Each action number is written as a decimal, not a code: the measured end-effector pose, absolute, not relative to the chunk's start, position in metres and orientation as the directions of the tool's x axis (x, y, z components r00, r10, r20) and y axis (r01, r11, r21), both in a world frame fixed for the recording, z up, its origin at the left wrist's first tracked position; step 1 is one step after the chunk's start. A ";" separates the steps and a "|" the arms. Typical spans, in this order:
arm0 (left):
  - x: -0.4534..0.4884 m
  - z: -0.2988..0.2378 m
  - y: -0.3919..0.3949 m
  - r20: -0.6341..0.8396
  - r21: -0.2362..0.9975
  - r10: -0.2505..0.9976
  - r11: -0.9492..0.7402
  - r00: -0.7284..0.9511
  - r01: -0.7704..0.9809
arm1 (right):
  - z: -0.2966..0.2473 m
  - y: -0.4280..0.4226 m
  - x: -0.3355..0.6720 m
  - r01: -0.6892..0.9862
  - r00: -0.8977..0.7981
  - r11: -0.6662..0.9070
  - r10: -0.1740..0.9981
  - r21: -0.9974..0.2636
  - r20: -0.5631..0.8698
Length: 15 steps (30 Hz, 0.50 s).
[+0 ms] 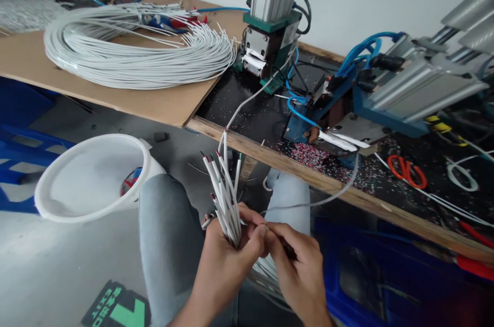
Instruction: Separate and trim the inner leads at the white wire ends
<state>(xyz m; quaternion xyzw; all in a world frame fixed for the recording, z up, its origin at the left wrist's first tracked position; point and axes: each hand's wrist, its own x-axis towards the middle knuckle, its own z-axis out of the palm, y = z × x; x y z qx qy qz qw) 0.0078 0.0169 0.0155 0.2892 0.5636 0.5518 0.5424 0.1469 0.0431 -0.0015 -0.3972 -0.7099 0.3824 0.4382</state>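
My left hand (226,265) is wrapped round a bundle of white cables (225,191) whose stripped ends, with red, green and dark cores, stick up above the fist. Against its thumb and forefinger, my right hand (297,260) is closed in a pinch. What lies between those fingertips is too small and hidden to name. Below the hands, more white cable (266,275) lies looped over my lap, partly covered by the right hand.
A large coil of white cable (146,62) rests on cardboard (170,103). Two pneumatic machines (266,23) (401,95) stand on the black bench among coloured scraps (309,155). Orange-handled scissors (407,171) lie at right. A white bucket (92,214) stands left of my knee.
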 end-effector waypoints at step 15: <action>-0.012 -0.016 0.012 -0.457 0.825 0.884 0.378 -0.101 -0.420 | 0.003 0.071 0.193 0.183 -0.760 0.884 0.404 -0.429 0.508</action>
